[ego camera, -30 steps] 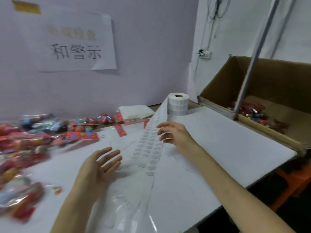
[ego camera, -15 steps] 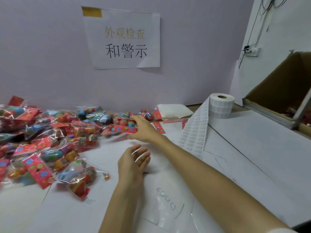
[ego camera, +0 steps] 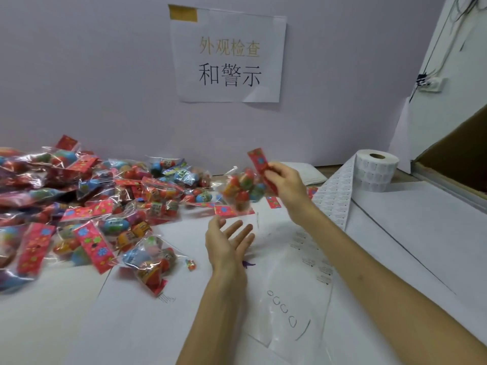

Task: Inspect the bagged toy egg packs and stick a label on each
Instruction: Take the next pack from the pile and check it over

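My right hand (ego camera: 283, 180) pinches the red header card of a bagged toy egg pack (ego camera: 242, 189) and holds it in the air above the table. Coloured eggs show through its clear bag. Just below it, my left hand (ego camera: 228, 243) is held palm up with its fingers spread, touching nothing. A big pile of the same egg packs (ego camera: 87, 206) covers the left of the white table. The label roll (ego camera: 375, 171) stands at the back right, and its strip of labels (ego camera: 334, 201) runs forward over the table.
An open cardboard box (ego camera: 458, 164) sits at the far right edge. A folded white cloth (ego camera: 308, 175) lies by the wall behind my right hand. A sheet of clear backing film (ego camera: 295, 306) lies on the white table (ego camera: 395, 246) in front.
My view swung left from the label strip to the pile. My right hand reached into the packs, took one by its red header and lifted it. My left hand turned palm up beneath.
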`<state>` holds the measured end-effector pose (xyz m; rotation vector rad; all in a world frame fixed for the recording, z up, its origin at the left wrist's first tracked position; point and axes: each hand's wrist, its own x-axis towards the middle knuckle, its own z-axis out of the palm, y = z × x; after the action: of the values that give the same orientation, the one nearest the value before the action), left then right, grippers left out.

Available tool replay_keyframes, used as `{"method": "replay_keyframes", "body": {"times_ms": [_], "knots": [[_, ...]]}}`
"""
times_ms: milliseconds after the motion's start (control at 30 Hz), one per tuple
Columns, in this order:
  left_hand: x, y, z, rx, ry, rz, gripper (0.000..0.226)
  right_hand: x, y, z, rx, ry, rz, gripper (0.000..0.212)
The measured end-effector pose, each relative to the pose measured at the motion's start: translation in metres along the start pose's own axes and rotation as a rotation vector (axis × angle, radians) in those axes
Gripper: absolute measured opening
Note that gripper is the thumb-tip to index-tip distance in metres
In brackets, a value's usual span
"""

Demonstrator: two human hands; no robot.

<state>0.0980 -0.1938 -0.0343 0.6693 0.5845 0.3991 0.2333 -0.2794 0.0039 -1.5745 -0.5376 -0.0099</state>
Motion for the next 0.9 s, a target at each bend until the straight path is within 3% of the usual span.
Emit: {"method": "replay_keyframes", "body": {"times_ms": [133,367,500,600,667,767,900], "knots": [[-0.004,0.01,-0.005,-0.016,-0.029,-0.042,0.042,-0.037,-0.017,-0.032,0.201,-0.011,0.053,0.031],[-0.017,0.008,0.002,0.341,-0.384,-0.092,0.068,-0.069,-0.002,-0.048,0.101,0.071,0.12,0.034],[-0.017,0.003,0.002,0.49,-0.495,-0.081,0.051,-0.072,0.003,-0.054,-0.063,0.121,0.032,0.03],[-0.017,-0.001,0.0,0.504,-0.562,-0.027,0.038,-0.074,0.001,-0.057,0.049,0.126,0.046,0.019],[-0.016,-0.002,0.0,0.454,-0.541,-0.001,0.033,-0.073,-0.001,-0.059,0.161,0.1,0.134,0.013],[-0.016,-0.001,0.002,0.404,-0.49,0.041,0.028,-0.073,-0.001,-0.061,0.129,-0.017,0.237,0.016],[-0.014,-0.002,0.001,0.388,-0.484,0.062,0.032,-0.076,0.002,-0.057,0.043,-0.074,0.215,0.021]]}}
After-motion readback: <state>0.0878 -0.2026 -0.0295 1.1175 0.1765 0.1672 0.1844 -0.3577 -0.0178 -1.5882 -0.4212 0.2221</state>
